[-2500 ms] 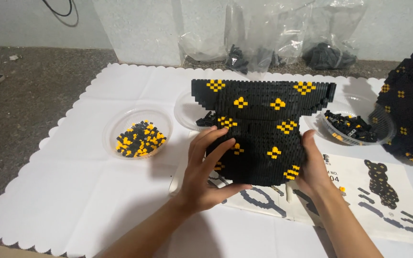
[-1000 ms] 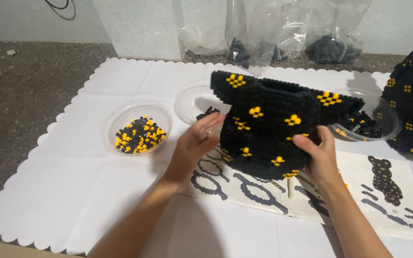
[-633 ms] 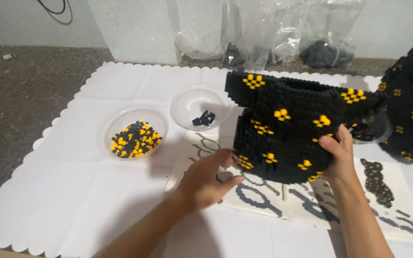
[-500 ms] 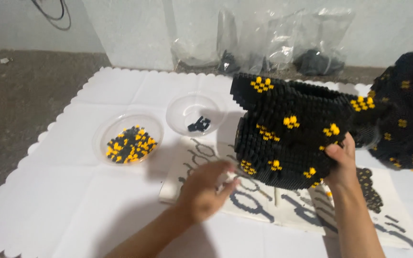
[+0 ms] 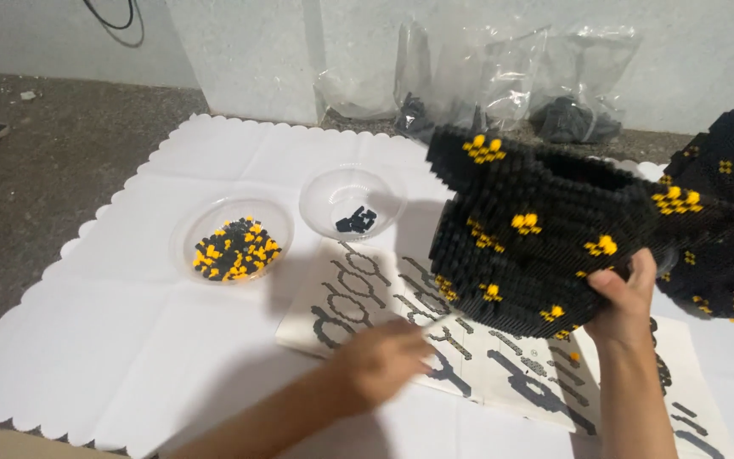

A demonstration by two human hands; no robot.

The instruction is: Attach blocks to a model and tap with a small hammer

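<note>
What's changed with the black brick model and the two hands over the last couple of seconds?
The left hand let go of the black and yellow brick model and dropped toward the instruction sheet. The right hand alone now holds the model, raised and tilted toward the right. The bowl of black and yellow pieces, the small clear bowl and the white mat stayed put.

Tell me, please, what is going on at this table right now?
A person is handling a large black brick model with yellow flower spots. The right hand grips its lower edge and holds it tilted above the instruction sheet. The left hand, blurred, hovers over that sheet, holding nothing visible. Two clear bowls of small bricks sit nearby on the white mat.
</note>
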